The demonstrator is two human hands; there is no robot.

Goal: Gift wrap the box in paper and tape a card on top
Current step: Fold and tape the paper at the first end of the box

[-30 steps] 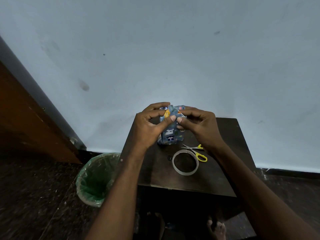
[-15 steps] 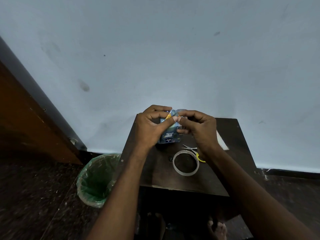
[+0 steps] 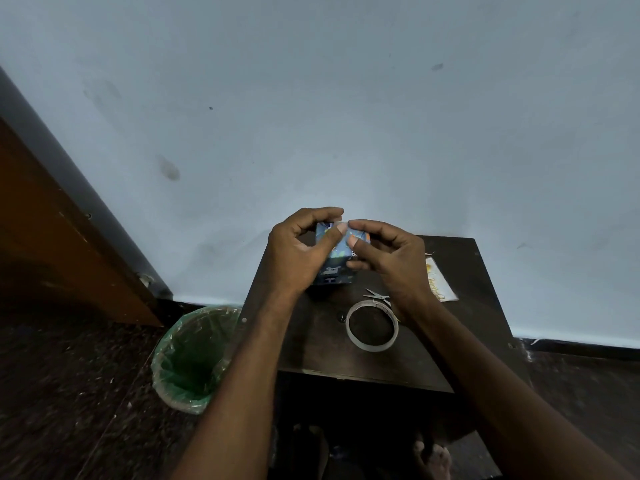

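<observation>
Two bare feet (image 3: 433,455) show nearest of all, tucked under the near edge of the dark worktop (image 3: 311,351), so the person is standing right up against the job. Off to the left on the floor sits a bin (image 3: 188,358) with a green liner, close enough for scraps, I'd say. On the worktop now: the tape roll (image 3: 372,325) lies flat just this side of the right wrist, and the scissors (image 3: 377,296) peek out beside it, both kept within easy reach. Further right lies the card (image 3: 440,280), face up, waiting its turn, not yet taped on. And here's the action: the box (image 3: 334,268), already in blue patterned paper, stands on end at the far middle of the worktop. The left hand (image 3: 298,251) curls round its left side, thumb pressing on the upper face, steadying it. The right hand (image 3: 384,251) pinches at the top edge with thumb and forefinger, likely smoothing down a fold or a strip of tape; that detail is too small to tell. Beyond, just the pale wall (image 3: 346,116).
</observation>
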